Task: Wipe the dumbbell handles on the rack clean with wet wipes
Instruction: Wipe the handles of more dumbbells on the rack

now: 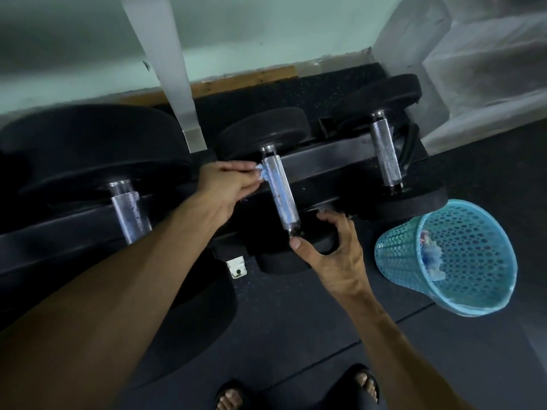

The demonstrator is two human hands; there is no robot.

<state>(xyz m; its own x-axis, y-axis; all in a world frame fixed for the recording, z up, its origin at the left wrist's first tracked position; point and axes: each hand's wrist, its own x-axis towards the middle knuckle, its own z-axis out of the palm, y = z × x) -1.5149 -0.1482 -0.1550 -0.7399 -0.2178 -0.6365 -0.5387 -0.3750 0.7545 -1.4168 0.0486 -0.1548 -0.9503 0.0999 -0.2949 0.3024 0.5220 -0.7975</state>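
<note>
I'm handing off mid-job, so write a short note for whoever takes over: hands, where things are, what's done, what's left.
Left hand pinches the wipe against the far end of the middle handle.
Right hand grips the near weight of that dumbbell, steadying it.
Bin stands on the floor to the right, with used wipes inside.
Done: can't tell which handles are already clean.
Left: finish the middle handle; check the left handle and right handle; bin the wipe.

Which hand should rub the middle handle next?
The left hand. It already pinches the wipe against the middle handle, while the right hand grips that dumbbell's near weight.
</note>
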